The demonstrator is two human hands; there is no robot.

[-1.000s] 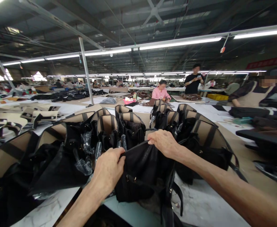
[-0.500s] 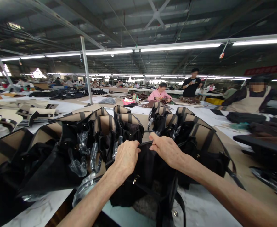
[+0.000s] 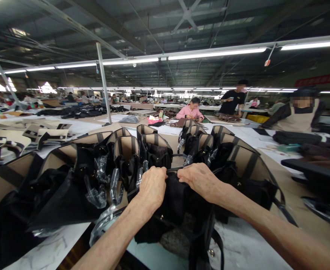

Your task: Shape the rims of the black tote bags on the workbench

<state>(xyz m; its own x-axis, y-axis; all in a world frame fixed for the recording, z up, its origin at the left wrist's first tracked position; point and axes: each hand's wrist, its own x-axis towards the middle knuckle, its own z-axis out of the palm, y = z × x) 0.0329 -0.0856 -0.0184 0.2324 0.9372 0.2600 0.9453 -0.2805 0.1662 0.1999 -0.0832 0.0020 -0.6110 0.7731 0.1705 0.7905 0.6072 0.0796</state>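
A black bag (image 3: pixel 176 202) stands upright on the white worktable (image 3: pixel 246 247) right in front of me. My left hand (image 3: pixel 152 187) is closed on the bag's top edge, and my right hand (image 3: pixel 200 180) grips the same edge a little to the right. The two hands are close together, almost touching. A black strap (image 3: pixel 210 236) with metal studs hangs down the bag's front. Behind it stand rows of tan and black bags (image 3: pixel 125 153), some with clear plastic wrap (image 3: pixel 100 195) round their handles.
More tan and black bags (image 3: pixel 238 157) line up to the right. Flat cut pieces (image 3: pixel 47 135) lie at the left. Dark stacks (image 3: pixel 311 165) sit on the right table. A person in pink (image 3: pixel 191 110) sits far back; a person in an apron (image 3: pixel 297 112) stands at right.
My left hand has moved up and right along the bag's top edge, from its left corner to just beside my right hand. The bag's opening has been drawn narrower.
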